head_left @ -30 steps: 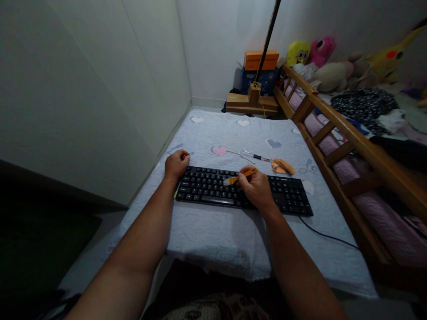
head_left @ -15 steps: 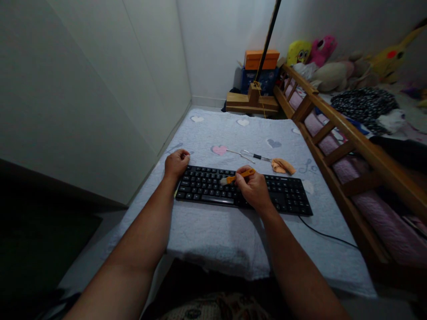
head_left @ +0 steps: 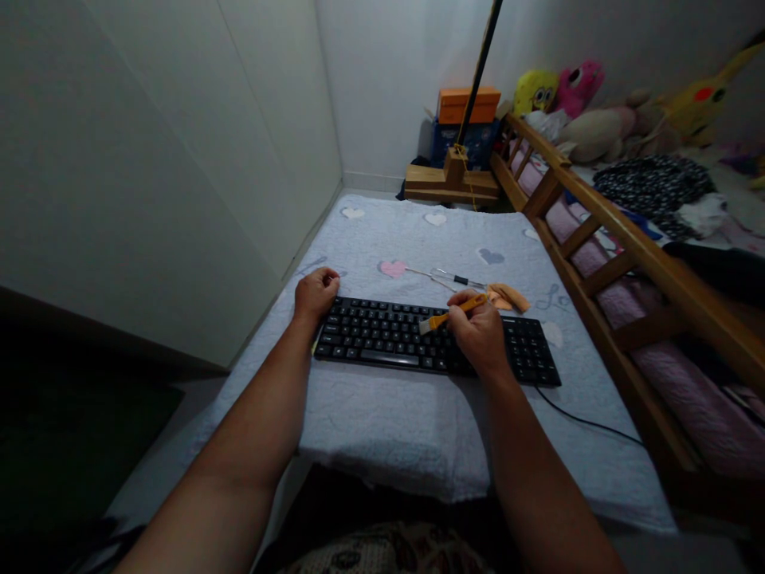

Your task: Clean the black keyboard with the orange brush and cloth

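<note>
A black keyboard (head_left: 382,335) lies on the cloth-covered table in front of me. My right hand (head_left: 481,331) is closed around a small brush (head_left: 442,319) with an orange-yellow handle. The brush's pale bristles point left and down onto the keys right of the keyboard's middle. At the keyboard's far left corner rests my left hand (head_left: 316,292), its fingers curled together; whatever they may hold is hidden. Beyond my right hand lie a crumpled orange cloth (head_left: 508,297) and a thin tool with a black grip (head_left: 460,280) and a wire loop.
A pale blue cloth with hearts (head_left: 382,422) covers the table. The keyboard's cable (head_left: 589,420) runs off to the right. A wooden bed rail (head_left: 633,239) borders the right side, a white panel (head_left: 197,159) the left. Boxes (head_left: 469,105) and a wooden stand (head_left: 453,183) are behind.
My right hand has moved to the right along the keyboard with the brush, uncovering keys near the middle. My left hand has stayed at the corner.
</note>
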Demonstrator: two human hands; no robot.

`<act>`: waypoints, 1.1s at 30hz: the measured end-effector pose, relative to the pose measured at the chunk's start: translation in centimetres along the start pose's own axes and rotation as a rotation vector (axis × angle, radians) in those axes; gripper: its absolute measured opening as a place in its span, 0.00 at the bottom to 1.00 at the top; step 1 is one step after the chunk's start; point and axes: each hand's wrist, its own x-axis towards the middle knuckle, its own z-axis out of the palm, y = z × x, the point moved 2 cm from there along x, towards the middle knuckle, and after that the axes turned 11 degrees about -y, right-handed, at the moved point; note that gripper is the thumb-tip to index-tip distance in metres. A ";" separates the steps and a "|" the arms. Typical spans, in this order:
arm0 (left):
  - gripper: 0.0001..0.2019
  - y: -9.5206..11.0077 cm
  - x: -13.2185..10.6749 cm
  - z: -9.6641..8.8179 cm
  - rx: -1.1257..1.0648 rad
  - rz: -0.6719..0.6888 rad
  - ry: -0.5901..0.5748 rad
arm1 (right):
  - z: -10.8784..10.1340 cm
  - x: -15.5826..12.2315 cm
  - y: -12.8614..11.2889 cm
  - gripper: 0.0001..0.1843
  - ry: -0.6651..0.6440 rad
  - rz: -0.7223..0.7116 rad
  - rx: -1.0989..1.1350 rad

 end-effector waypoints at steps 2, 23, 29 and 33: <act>0.10 0.1 0.0 0.0 0.003 -0.002 -0.001 | 0.6 -0.1 -0.2 0.09 -0.067 0.013 0.086; 0.10 0.0 0.0 0.0 0.009 0.006 0.000 | 0.8 -0.2 -0.2 0.07 -0.047 0.003 -0.100; 0.11 0.0 0.0 0.0 0.003 -0.003 -0.003 | -0.6 0.2 0.5 0.04 0.061 0.015 -0.191; 0.12 -0.1 0.1 0.0 0.006 0.008 -0.002 | -1.4 0.3 0.7 0.04 0.123 0.000 -0.184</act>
